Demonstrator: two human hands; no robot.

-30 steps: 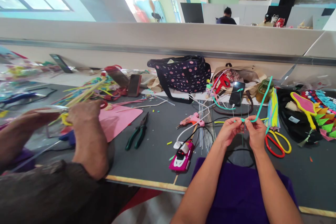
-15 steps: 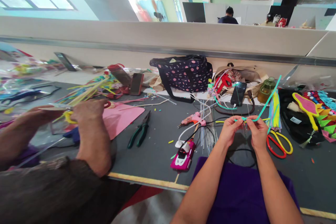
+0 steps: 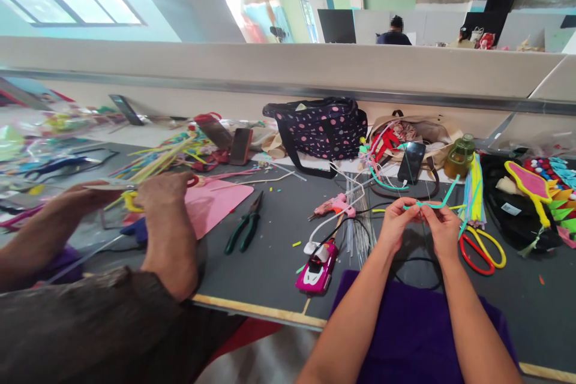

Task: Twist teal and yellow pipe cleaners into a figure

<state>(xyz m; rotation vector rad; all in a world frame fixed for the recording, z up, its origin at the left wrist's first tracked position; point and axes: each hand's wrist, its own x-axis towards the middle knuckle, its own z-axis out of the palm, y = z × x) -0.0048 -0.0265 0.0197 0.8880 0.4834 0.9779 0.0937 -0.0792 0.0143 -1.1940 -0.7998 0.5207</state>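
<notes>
The grey worktable (image 3: 270, 252) fills the scene, cluttered from left to right, with a pale partition wall (image 3: 288, 72) running along its far edge. On the near left a co-worker's dark sleeve (image 3: 90, 330) takes up the corner, and that person's two hands (image 3: 164, 192) work at a yellow strip beside a pink felt sheet (image 3: 216, 204). In the near right a purple cloth (image 3: 414, 330) lies under the wearer's forearms. At the far middle sits a dark polka-dot bag (image 3: 321, 126), and just right of it a tan bag (image 3: 423, 132) with a phone (image 3: 411, 162) propped against it. A black pouch (image 3: 513, 210) lies far right, with a pink paddle shape (image 3: 524, 180) on top. Now the hands: the left hand (image 3: 396, 225) and the right hand (image 3: 443, 228) are raised close together over the table's middle right, each pinching the teal pipe cleaner (image 3: 432, 204) between thumb and fingertips, and its free end kinks up and away to the right. A bundle of yellow and green pipe cleaners (image 3: 472, 189) stands just right of the hands, with red-and-yellow scissors (image 3: 479, 246) flat on the table below it. Left of the hands are a pink glue gun (image 3: 335, 205), a pink toy car (image 3: 317, 267) near the table's front edge, and green-handled pliers (image 3: 243, 231) further left.
</notes>
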